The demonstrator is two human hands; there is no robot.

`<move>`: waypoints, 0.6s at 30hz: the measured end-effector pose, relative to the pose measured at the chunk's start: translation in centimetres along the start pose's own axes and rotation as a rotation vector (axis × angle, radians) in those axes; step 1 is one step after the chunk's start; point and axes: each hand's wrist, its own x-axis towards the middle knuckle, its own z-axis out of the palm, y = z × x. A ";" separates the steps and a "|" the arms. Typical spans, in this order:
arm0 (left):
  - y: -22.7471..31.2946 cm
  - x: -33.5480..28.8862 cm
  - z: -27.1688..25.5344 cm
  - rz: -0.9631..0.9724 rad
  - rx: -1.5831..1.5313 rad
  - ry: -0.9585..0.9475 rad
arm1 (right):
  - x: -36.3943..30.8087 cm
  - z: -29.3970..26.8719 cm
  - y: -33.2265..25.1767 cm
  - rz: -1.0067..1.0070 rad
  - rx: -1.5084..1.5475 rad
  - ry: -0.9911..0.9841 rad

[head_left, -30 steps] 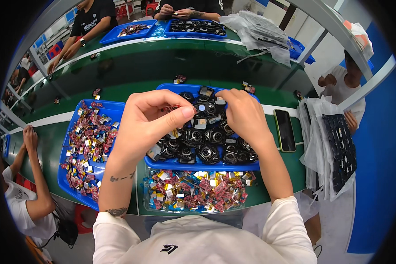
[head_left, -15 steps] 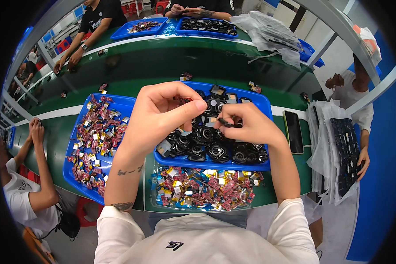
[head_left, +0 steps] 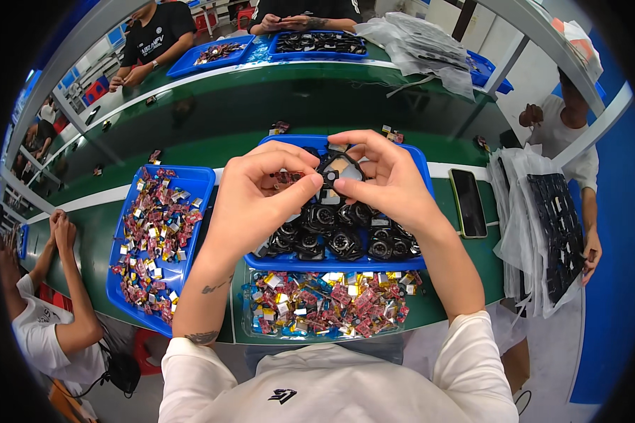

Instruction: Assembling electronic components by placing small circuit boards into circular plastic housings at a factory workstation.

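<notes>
Above the middle blue tray, both my hands meet. My right hand is closed on a black watch-like housing with a grey flat inside, thumb on its near edge and fingers behind. My left hand is closed, its thumb and forefinger pinched at the housing's left side. A small red circuit board shows inside the curl of those left fingers, partly hidden. More black housings with round lens-like centres fill the tray below.
A blue tray of red boards and silver-yellow cells stands left. A clear tray of similar parts lies nearest me. Right are a phone and bagged black sheets. Co-workers sit across and left; another person stands right.
My right hand has come up from the housings and turned, now holding a black housing against my left fingertips. The left hand stays pinched. The view has shifted slightly.
</notes>
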 end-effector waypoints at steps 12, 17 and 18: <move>-0.1 -0.4 1.3 0.046 0.006 0.074 | -0.4 0.6 0.8 -0.109 -0.049 0.165; -0.8 -0.5 1.4 0.044 0.118 0.092 | -1.1 1.4 -0.4 -0.010 0.084 0.082; -0.8 -0.4 1.4 0.040 0.121 0.102 | -1.2 1.6 -0.4 -0.026 0.094 0.084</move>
